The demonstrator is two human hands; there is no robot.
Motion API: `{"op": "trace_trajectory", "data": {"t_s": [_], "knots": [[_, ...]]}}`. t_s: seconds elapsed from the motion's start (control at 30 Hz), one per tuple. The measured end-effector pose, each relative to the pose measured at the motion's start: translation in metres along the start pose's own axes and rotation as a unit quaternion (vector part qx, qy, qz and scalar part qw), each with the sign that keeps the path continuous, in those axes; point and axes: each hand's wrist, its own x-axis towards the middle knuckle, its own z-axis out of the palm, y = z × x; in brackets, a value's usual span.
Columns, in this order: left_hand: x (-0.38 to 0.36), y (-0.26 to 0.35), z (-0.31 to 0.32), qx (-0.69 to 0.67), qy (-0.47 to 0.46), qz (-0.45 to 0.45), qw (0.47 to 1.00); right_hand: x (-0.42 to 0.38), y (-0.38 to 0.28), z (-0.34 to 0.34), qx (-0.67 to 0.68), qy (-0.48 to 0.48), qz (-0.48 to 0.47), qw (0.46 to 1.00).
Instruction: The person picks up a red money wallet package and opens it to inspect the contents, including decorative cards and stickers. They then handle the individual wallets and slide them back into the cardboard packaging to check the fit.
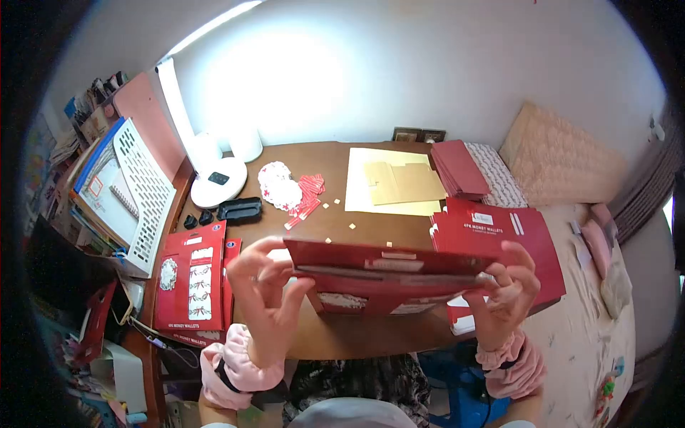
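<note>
A red cardboard money wallet pack (389, 258) is held up over the desk in both hands, tipped so that its top edge faces me. At its left end my left hand (265, 289) pinches it between thumb and fingers. My right hand (508, 289) grips the other end with its fingers curled. Patterned white pieces show on the pack's lower face, partly hidden by the tilt. Behind my right hand lies a pile of red money wallet packaging (499, 232). To the left, finished-looking red packs (187, 274) with patterned white panels lie stacked.
Yellow sheets (357, 178), dark red envelopes (457, 165) and patterned white ones (496, 171) lie at the back. White round tags (278, 187), red-and-white strips (310, 191), a black tray (240, 210) and a lamp base (218, 182) stand left. A bed (578, 335) adjoins the desk.
</note>
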Motion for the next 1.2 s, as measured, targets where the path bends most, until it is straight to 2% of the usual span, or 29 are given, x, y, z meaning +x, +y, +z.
{"op": "trace_trajectory", "data": {"t_s": [0.03,0.07,0.1,0.13,0.17,0.2,0.23,0.3,0.37,0.43,0.53,0.6,0.8,0.87,1.0,1.07,1.2], "knots": [[-0.003,-0.002,-0.002,0.012,-0.015,0.059,0.998,0.003,-0.003,-0.005,0.002,0.000,-0.003,1.000],[-0.008,0.003,-0.011,0.124,-0.044,0.076,0.988,0.006,-0.006,-0.014,-0.071,-0.056,-0.029,0.995],[-0.009,0.010,-0.014,0.125,-0.043,0.078,0.988,0.007,-0.007,-0.019,-0.144,-0.112,-0.055,0.982],[-0.008,0.018,-0.016,0.189,-0.067,0.086,0.976,0.004,-0.009,-0.016,-0.146,-0.076,-0.009,0.986],[-0.010,0.023,-0.017,0.252,-0.091,0.094,0.959,0.008,-0.015,-0.016,-0.145,-0.076,-0.008,0.987],[-0.016,0.026,-0.016,0.208,-0.056,0.044,0.976,0.014,-0.027,-0.017,-0.157,-0.122,0.014,0.980],[-0.013,0.031,-0.017,0.208,-0.056,0.044,0.976,0.018,-0.033,-0.017,-0.169,-0.169,0.036,0.970],[-0.006,0.049,-0.020,0.266,-0.177,0.051,0.946,0.020,-0.036,-0.021,-0.165,-0.176,0.072,0.968],[-0.004,0.059,-0.020,0.266,-0.191,0.045,0.944,0.030,-0.047,-0.026,-0.184,-0.259,0.081,0.945],[-0.006,0.067,-0.020,0.236,-0.195,-0.023,0.952,0.030,-0.052,-0.021,-0.187,-0.237,0.116,0.946],[-0.009,0.066,-0.021,0.232,-0.196,-0.017,0.953,0.034,-0.063,-0.020,-0.192,-0.243,0.131,0.942],[-0.009,0.067,-0.019,0.229,-0.193,-0.017,0.954,0.032,-0.062,-0.020,-0.234,-0.244,0.104,0.935],[-0.006,0.073,-0.012,0.249,-0.183,-0.050,0.950,0.033,-0.061,-0.018,-0.222,-0.243,0.104,0.939],[-0.010,0.074,-0.007,0.253,-0.141,-0.075,0.954,0.030,-0.061,-0.016,-0.215,-0.237,0.112,0.941],[-0.013,0.066,-0.006,0.223,-0.133,-0.081,0.962,0.029,-0.060,-0.015,-0.207,-0.233,0.110,0.944],[-0.014,0.059,-0.010,0.178,-0.148,-0.058,0.971,0.027,-0.059,-0.015,-0.206,-0.229,0.110,0.945],[-0.016,0.044,-0.008,0.174,-0.136,-0.021,0.975,0.025,-0.053,-0.013,-0.199,-0.220,0.096,0.950]]}}
